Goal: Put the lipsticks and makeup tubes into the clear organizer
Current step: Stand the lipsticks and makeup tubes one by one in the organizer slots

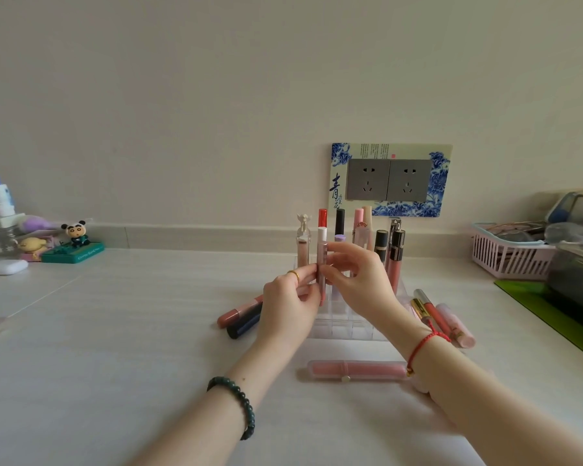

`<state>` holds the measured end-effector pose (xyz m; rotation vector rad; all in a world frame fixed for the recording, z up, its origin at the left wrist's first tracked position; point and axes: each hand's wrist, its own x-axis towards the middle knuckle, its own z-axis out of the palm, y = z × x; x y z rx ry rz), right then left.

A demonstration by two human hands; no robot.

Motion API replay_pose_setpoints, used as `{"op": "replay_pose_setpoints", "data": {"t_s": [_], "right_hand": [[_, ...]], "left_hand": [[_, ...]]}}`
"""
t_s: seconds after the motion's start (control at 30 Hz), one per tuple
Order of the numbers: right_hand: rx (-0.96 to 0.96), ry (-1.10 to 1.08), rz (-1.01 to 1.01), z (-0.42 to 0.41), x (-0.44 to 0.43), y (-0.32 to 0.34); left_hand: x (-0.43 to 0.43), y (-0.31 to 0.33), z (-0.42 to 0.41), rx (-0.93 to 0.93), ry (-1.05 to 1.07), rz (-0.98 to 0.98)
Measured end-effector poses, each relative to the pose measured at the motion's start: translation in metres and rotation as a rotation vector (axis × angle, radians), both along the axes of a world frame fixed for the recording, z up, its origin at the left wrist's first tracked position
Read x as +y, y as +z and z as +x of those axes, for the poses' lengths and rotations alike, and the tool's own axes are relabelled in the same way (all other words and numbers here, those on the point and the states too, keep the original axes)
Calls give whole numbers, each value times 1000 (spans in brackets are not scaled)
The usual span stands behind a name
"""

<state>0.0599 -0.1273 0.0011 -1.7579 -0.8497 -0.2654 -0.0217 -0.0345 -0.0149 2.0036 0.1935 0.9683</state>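
Note:
A clear organizer (342,326) stands mid-table with several lipsticks and tubes upright in its back rows (381,243). My left hand (292,304) and my right hand (359,275) both pinch a slim pink tube with a white cap (322,253), held upright over the organizer's left side. A pink tube (238,314) and a dark blue tube (244,322) lie left of the organizer. A gold-capped red gloss (431,312) and a pale pink tube (456,326) lie to its right. A long pink case (355,370) lies in front.
A pink basket (509,255) and a clear box stand at the right, with a green mat (552,312) before them. Figurines (74,245), bottles and a white earbud case (5,266) sit at the far left. A wall socket (389,179) is behind the organizer.

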Motion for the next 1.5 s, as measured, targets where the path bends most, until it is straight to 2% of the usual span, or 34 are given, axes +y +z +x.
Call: {"op": "replay_pose_setpoints", "data": {"t_s": [0.4, 1.1, 1.5], "right_hand": [[19, -49, -41, 0, -1, -11], [11, -67, -58, -5, -4, -9], [24, -63, -2, -13, -26, 16]], "left_hand": [[-3, -4, -1, 47, -1, 55], [1, -6, -4, 72, -13, 14], [3, 2, -13, -54, -92, 67]]}}
